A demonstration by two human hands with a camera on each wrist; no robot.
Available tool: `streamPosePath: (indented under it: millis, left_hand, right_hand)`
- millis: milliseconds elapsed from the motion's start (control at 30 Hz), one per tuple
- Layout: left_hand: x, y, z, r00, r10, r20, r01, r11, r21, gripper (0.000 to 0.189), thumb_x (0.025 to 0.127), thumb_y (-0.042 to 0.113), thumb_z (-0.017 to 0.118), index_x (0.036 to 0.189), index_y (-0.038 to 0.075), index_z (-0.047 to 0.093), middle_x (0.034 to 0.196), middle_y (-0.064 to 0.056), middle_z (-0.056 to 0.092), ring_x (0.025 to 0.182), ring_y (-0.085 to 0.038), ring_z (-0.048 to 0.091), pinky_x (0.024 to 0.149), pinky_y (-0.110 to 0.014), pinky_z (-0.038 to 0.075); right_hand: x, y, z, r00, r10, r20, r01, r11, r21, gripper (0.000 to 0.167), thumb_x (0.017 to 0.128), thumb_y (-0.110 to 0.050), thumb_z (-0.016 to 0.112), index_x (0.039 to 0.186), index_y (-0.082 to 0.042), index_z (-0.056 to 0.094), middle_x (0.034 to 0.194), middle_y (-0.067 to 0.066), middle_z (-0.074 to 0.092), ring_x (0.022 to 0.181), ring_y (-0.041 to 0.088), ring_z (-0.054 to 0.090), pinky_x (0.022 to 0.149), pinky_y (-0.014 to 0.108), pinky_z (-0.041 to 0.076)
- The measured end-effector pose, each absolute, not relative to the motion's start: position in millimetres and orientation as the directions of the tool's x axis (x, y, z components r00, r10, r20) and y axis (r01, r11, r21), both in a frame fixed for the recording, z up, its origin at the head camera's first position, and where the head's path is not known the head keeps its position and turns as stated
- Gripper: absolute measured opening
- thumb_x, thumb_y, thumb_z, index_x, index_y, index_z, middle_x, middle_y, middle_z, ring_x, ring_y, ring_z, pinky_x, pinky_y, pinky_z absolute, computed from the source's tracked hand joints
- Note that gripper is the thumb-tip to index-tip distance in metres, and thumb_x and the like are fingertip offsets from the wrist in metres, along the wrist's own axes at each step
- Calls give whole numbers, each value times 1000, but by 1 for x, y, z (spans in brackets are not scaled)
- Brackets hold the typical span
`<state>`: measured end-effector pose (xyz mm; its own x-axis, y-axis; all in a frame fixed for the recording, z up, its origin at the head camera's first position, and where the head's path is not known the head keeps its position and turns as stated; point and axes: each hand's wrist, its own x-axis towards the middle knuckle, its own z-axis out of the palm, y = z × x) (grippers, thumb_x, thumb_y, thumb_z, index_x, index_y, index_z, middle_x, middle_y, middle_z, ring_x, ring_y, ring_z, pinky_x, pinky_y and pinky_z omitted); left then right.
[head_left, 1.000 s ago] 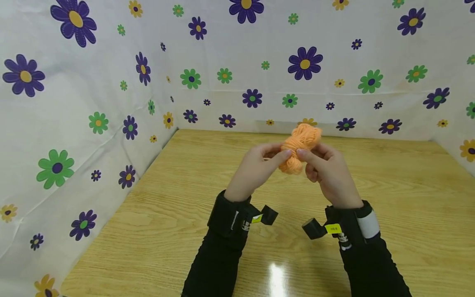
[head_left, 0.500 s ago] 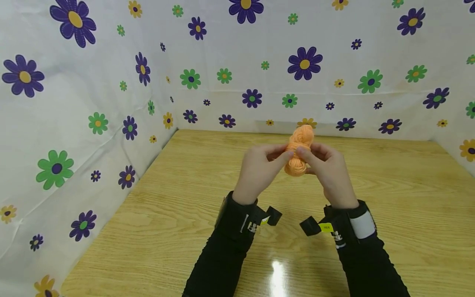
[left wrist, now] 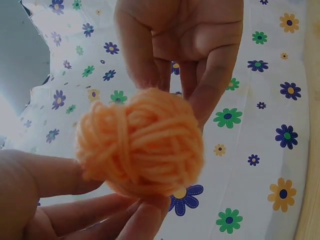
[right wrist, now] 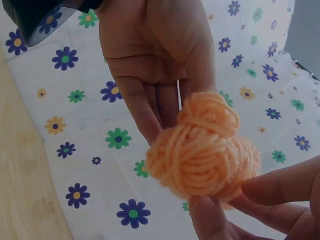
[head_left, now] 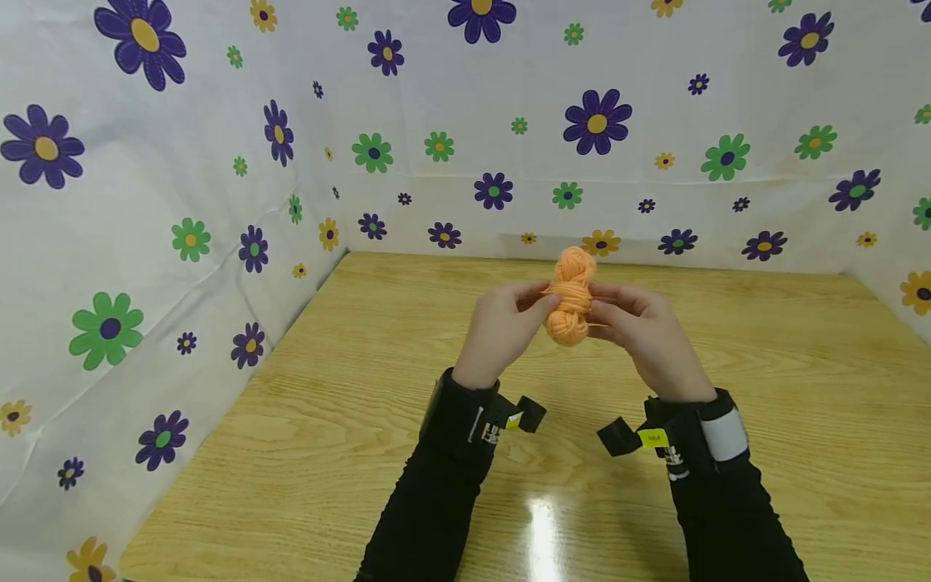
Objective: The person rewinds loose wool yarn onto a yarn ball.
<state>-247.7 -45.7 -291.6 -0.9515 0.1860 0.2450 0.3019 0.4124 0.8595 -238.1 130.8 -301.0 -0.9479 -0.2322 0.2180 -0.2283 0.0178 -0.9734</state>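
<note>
A small skein of orange yarn [head_left: 570,297], wound tightly round its middle with rounded ends, is held above the table. My left hand [head_left: 502,327] pinches its left side, the thumb across the front of the wound middle. From the right, my right hand [head_left: 650,335] holds the opposite side between thumb and fingers. One rounded end of the yarn [left wrist: 145,142] faces the left wrist camera, with both hands around it. The right wrist view shows the yarn [right wrist: 200,155] between the fingertips of both hands. Some fingers behind the skein are hidden.
Below the hands lies a wood-grain table [head_left: 349,420] with a bright light reflection near its front. A white cloth with purple, green and yellow flowers [head_left: 436,105] hangs behind it and along both sides. Black wrist-camera mounts [head_left: 618,436] stick out under the hands.
The skein has turned from a rightward tilt to nearly upright, and its top has shifted left. My right thumb has moved from its front to its right edge.
</note>
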Motion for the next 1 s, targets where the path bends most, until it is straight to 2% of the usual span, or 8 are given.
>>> streamPosePath:
  millis: [167, 300, 433, 667, 900, 1000]
  left_hand:
    - [-253, -43, -293, -964, 206, 170, 239, 382, 893, 36, 95, 19, 52, 128, 5, 54, 113, -13, 63, 98, -20, 62, 74, -28, 50]
    - [-256, -40, -296, -958, 253, 138, 232, 394, 889, 38, 97, 24, 46, 129, 4, 53, 120, -10, 60, 101, -18, 59, 80, -30, 48]
    - [-259, -38, -304, -948, 298, 114, 238, 421, 876, 41, 97, 33, 46, 125, 6, 56, 114, -7, 63, 100, -17, 58, 83, -31, 47]
    - [-270, -40, -320, -948, 317, 15, 164, 448, 879, 36, 96, 33, 48, 113, 5, 64, 92, -5, 63, 83, -15, 54, 72, -28, 44]
    - [-284, -37, -343, -964, 263, -46, 76, 434, 898, 34, 91, 32, 57, 109, 5, 67, 97, -6, 65, 85, -16, 55, 74, -32, 45]
    - [-288, -34, -355, -974, 220, -56, 40, 409, 912, 29, 89, 26, 62, 104, 3, 67, 96, -8, 64, 79, -16, 57, 75, -35, 49]
  right_hand:
    - [-243, 133, -303, -961, -198, 192, -219, 124, -968, 43, 94, -18, 52, 127, 8, 45, 104, -1, 57, 89, 8, 59, 77, 24, 50]
    - [-247, 136, -304, -973, -171, 152, -184, 188, -965, 40, 93, -24, 55, 119, 6, 50, 99, 1, 57, 86, 10, 59, 73, 29, 52]
    - [-249, 136, -308, -977, -175, 121, -158, 210, -965, 37, 93, -23, 55, 114, 7, 49, 101, 10, 55, 84, 13, 60, 73, 33, 53]
    - [-259, 139, -320, -973, -224, 57, -118, 268, -956, 36, 93, -19, 54, 114, 11, 50, 104, 18, 56, 79, 13, 62, 76, 34, 53]
    - [-275, 143, -337, -968, -246, -57, -24, 315, -949, 35, 93, -18, 54, 113, 10, 50, 102, 16, 56, 78, 14, 61, 77, 36, 52]
    - [-281, 145, -346, -964, -243, -105, 18, 335, -942, 35, 93, -17, 54, 114, 11, 50, 100, 15, 56, 77, 14, 60, 78, 36, 52]
